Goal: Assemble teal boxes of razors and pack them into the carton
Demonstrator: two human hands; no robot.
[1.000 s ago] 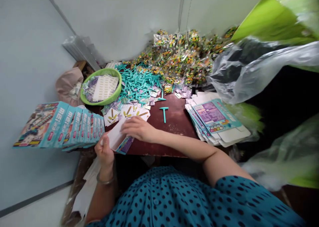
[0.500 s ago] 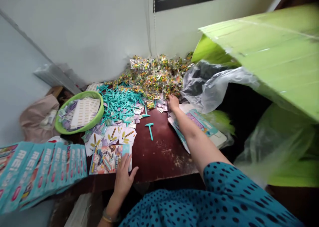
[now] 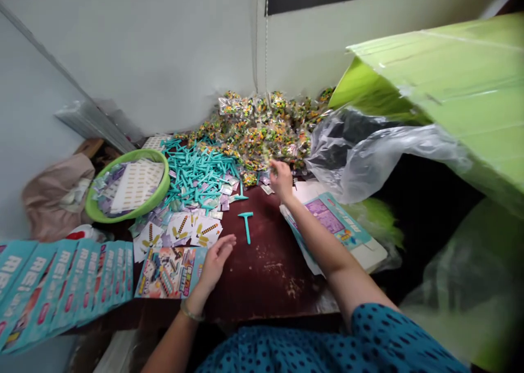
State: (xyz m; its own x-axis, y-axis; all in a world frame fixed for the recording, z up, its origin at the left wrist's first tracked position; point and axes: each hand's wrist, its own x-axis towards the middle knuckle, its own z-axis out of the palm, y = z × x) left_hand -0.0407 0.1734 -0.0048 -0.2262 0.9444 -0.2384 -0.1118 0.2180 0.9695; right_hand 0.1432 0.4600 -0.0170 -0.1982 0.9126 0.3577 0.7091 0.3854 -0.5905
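My right hand (image 3: 281, 181) is closed at the front of a heap of clear bags of small coloured pieces (image 3: 270, 135). A small pale, blurred thing shows at its fingertips, and I cannot make out what it is. My left hand (image 3: 216, 261) is open, with its fingers stretched and nothing in it. It is beside a flat printed box (image 3: 167, 272) with a colourful front. Between the hands, a single turquoise plastic hammer-shaped piece (image 3: 246, 228) lies on the dark red table (image 3: 262, 274).
Many turquoise pieces (image 3: 200, 171) are piled at the left, over small sachets. Printed cards (image 3: 207, 230) lie before them. A green basin (image 3: 164, 190) holds white sheets. Turquoise boxes (image 3: 73, 277) stand in a row at left. More flat boxes (image 3: 347, 225) lie under my right arm, near a green carton (image 3: 442, 72).
My right hand has risen slightly from the table by the bags, with something small at its fingertips. My left hand has come off the printed box and moved right.
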